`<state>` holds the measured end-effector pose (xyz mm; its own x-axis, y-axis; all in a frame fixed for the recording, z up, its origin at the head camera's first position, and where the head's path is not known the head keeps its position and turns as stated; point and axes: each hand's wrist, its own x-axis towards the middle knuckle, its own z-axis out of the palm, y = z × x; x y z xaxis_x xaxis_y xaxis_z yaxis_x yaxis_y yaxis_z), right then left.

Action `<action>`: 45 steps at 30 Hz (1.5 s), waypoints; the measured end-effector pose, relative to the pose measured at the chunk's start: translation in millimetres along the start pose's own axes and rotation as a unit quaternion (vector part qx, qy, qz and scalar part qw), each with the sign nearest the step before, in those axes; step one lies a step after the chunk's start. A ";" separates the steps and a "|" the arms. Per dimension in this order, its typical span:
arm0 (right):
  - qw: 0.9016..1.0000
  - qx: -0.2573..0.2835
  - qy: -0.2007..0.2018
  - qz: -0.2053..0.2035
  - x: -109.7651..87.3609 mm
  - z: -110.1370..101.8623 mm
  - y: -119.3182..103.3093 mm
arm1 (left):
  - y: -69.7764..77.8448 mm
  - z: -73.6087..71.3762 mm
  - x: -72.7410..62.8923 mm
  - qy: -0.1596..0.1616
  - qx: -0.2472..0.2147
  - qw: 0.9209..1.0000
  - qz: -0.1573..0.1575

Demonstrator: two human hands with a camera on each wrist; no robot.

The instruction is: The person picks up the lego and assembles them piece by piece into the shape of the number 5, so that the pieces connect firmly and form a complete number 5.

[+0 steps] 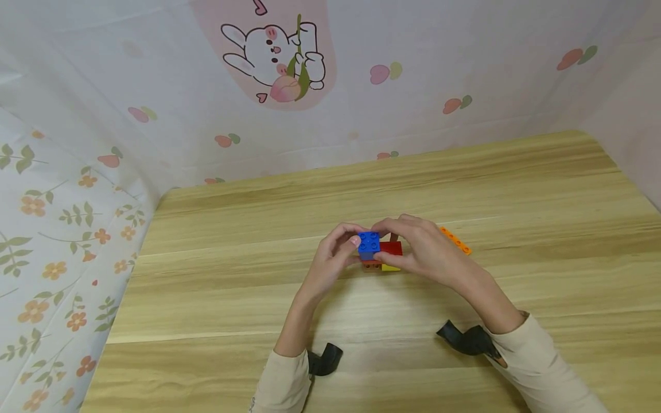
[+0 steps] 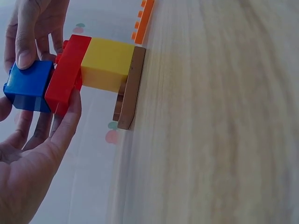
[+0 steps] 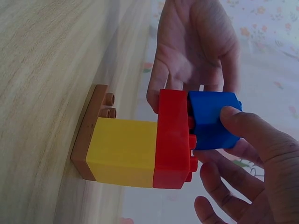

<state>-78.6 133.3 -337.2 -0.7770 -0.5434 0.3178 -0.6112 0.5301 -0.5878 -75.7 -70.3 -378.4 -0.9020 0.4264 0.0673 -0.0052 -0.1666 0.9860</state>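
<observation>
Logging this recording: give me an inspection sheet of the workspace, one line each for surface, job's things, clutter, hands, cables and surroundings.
Surface: wooden table, streaky grain.
Job's things: brown block lowest, on the table; yellow block on it; red block above; blue block at one end on top, full seating unclear.
Clutter: orange block, loose, apart from the others.
Hands: left hand and right hand both pinch the blue block.
Cables: nothing seen; black straps at the sleeves.
Surroundings: printed cloth behind the table.

High head view, close wrist views
</observation>
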 end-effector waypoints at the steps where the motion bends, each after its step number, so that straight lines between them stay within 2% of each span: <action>1: 1.000 0.000 0.000 0.000 0.2 0.0 -0.2 | -0.2 -0.4 -0.1 -0.002 -0.001 1.000 0.000; 10: 1.000 -0.001 0.004 -0.006 1.7 0.2 -1.7 | -0.8 -1.8 0.1 -0.023 -0.002 1.000 0.010; 31: 1.000 0.015 0.000 -0.007 1.0 0.1 3.0 | -0.5 1.0 0.8 -0.011 0.008 1.000 0.022; 45: 0.999 0.033 0.000 0.008 -0.8 0.0 4.7 | 0.8 3.9 0.1 -0.008 0.000 1.000 0.013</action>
<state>-80.8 136.2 -340.2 -0.7863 -0.5359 0.3074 -0.5877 0.4952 -0.6399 -74.1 -66.9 -377.0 -0.8948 0.4363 0.0950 0.0179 -0.1777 0.9839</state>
